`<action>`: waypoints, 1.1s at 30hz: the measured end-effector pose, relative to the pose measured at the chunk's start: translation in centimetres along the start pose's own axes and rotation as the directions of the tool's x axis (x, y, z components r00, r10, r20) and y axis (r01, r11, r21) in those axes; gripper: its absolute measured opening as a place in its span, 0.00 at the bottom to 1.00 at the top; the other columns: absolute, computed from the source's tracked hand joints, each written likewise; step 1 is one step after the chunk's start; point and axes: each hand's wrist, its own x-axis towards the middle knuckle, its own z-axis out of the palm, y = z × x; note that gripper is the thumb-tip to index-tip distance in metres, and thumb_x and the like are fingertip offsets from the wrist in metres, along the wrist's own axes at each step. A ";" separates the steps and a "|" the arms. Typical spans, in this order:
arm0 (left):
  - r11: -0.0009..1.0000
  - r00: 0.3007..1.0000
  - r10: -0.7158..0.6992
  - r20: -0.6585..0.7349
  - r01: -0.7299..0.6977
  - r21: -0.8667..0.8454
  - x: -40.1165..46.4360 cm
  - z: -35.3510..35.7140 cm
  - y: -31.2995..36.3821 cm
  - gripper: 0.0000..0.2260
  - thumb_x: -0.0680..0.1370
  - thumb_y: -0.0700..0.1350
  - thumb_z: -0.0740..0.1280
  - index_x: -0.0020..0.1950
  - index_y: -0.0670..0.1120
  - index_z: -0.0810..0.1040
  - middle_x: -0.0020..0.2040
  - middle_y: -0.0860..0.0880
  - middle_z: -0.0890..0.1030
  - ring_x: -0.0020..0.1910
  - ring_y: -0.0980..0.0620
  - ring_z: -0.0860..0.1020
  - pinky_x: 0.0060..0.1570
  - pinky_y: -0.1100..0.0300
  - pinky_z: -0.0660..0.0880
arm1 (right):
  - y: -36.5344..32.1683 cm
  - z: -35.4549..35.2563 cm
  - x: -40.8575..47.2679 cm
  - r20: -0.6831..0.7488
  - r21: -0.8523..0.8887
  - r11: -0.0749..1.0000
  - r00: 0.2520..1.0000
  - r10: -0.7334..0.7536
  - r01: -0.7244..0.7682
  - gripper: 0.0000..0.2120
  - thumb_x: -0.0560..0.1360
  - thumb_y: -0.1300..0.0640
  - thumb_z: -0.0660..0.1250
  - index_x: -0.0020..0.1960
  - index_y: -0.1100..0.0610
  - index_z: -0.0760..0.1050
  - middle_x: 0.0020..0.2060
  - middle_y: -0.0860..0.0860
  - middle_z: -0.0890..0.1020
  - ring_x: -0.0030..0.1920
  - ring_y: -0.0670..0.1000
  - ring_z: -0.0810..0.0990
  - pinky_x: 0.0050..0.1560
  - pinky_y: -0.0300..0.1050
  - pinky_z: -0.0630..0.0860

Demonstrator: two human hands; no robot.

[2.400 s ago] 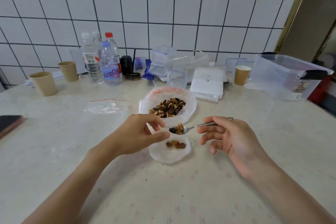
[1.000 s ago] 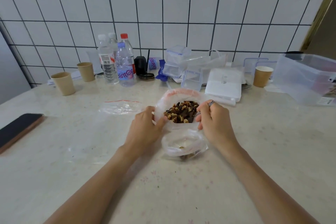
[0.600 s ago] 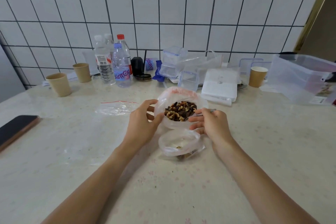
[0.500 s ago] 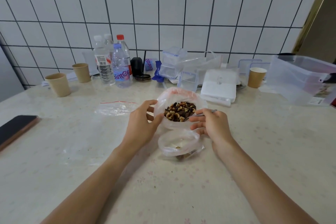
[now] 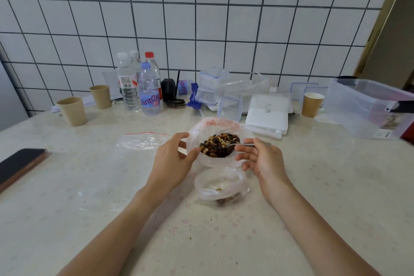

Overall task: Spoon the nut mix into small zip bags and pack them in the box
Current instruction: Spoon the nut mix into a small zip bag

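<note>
A large plastic bag (image 5: pixel 244 132) with a rolled-down rim holds the nut mix (image 5: pixel 218 147) at the table's middle. My left hand (image 5: pixel 173 163) grips that bag's left rim. My right hand (image 5: pixel 263 160) holds a metal spoon (image 5: pixel 242 144) whose bowl lies on the nuts. Just in front of the big bag sits a small open zip bag (image 5: pixel 220 185) with a few nuts inside. A spare empty zip bag (image 5: pixel 142 140) with a red strip lies flat to the left. The clear plastic box (image 5: pixel 367 107) stands at the far right.
Water bottles (image 5: pixel 143 87), paper cups (image 5: pixel 72 111), small clear containers (image 5: pixel 212 86) and a white flat box (image 5: pixel 266 115) line the tiled wall. Another paper cup (image 5: pixel 311 104) stands by the clear box. A dark phone (image 5: pixel 19 164) lies at the left edge.
The spoon went from above the small bag back into the big bag of nuts. My left hand moved from the small bag's rim to the big bag's rim.
</note>
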 end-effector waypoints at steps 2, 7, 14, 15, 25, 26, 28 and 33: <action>0.999 1.000 -0.008 -0.018 0.009 0.038 -0.2 -0.4 0.0 0.24 0.79 0.61 0.69 0.71 0.54 0.73 0.54 0.57 0.79 0.39 0.64 0.80 0.38 0.69 0.72 | -0.3 0.0 -0.2 0.010 0.005 1.000 1.000 -0.017 0.017 0.13 0.85 0.59 0.58 0.54 0.66 0.78 0.41 0.63 0.87 0.32 0.55 0.83 0.23 0.44 0.73; 0.996 0.997 -0.020 -0.069 0.026 0.086 -0.7 -1.3 0.4 0.15 0.78 0.62 0.69 0.55 0.55 0.71 0.50 0.58 0.78 0.39 0.60 0.79 0.44 0.55 0.76 | -1.6 -0.1 -1.3 0.044 0.032 0.999 0.998 -0.041 0.039 0.13 0.85 0.58 0.58 0.51 0.65 0.78 0.41 0.63 0.87 0.31 0.55 0.83 0.23 0.43 0.72; 0.998 0.976 0.011 0.219 -0.024 0.055 -2.0 -1.5 1.5 0.18 0.77 0.67 0.66 0.40 0.55 0.80 0.39 0.58 0.83 0.33 0.59 0.81 0.37 0.60 0.76 | -4.2 -2.5 -4.7 0.085 0.011 0.997 0.994 -0.074 0.073 0.13 0.85 0.59 0.58 0.50 0.65 0.78 0.39 0.64 0.86 0.31 0.56 0.82 0.22 0.44 0.71; 0.997 0.968 0.012 0.252 -0.030 0.066 -2.2 -1.4 1.6 0.18 0.77 0.68 0.65 0.41 0.55 0.81 0.39 0.57 0.83 0.33 0.59 0.81 0.37 0.60 0.78 | -4.3 -3.0 -5.3 0.089 0.004 0.998 0.994 -0.067 0.067 0.13 0.85 0.60 0.58 0.50 0.65 0.78 0.39 0.63 0.86 0.30 0.56 0.82 0.22 0.44 0.70; 0.989 0.922 0.051 0.384 0.005 -0.145 -2.8 -1.3 2.4 0.05 0.79 0.51 0.73 0.44 0.54 0.87 0.40 0.54 0.84 0.28 0.60 0.77 0.28 0.66 0.74 | -2.2 -5.0 -9.5 0.256 -0.326 0.903 0.945 -0.201 0.281 0.14 0.86 0.57 0.59 0.52 0.62 0.81 0.40 0.58 0.87 0.35 0.56 0.83 0.28 0.44 0.74; 0.980 0.914 0.044 0.404 0.039 -0.194 -2.7 -1.4 2.5 0.05 0.78 0.51 0.74 0.43 0.55 0.87 0.41 0.53 0.84 0.28 0.59 0.76 0.28 0.64 0.75 | -2.2 -5.2 -9.8 0.336 -0.423 0.807 0.899 -0.283 0.412 0.14 0.86 0.54 0.59 0.52 0.56 0.83 0.42 0.53 0.87 0.38 0.53 0.84 0.33 0.42 0.75; 0.965 0.898 0.031 0.439 0.088 -0.248 -2.6 -1.7 2.5 0.04 0.78 0.53 0.74 0.45 0.56 0.87 0.43 0.54 0.85 0.29 0.57 0.76 0.30 0.63 0.75 | -2.3 -5.7 -10.4 0.528 -0.543 0.543 0.763 -0.373 0.641 0.15 0.85 0.47 0.59 0.54 0.49 0.83 0.45 0.41 0.85 0.43 0.48 0.84 0.43 0.35 0.76; 0.961 0.896 0.029 0.444 0.096 -0.258 -2.5 -2.1 2.6 0.03 0.78 0.54 0.74 0.47 0.57 0.88 0.45 0.57 0.86 0.29 0.60 0.76 0.28 0.66 0.73 | -3.1 -6.4 -10.6 0.713 -0.569 0.135 0.568 -0.411 0.811 0.18 0.86 0.44 0.54 0.61 0.49 0.80 0.49 0.35 0.80 0.48 0.38 0.80 0.49 0.29 0.72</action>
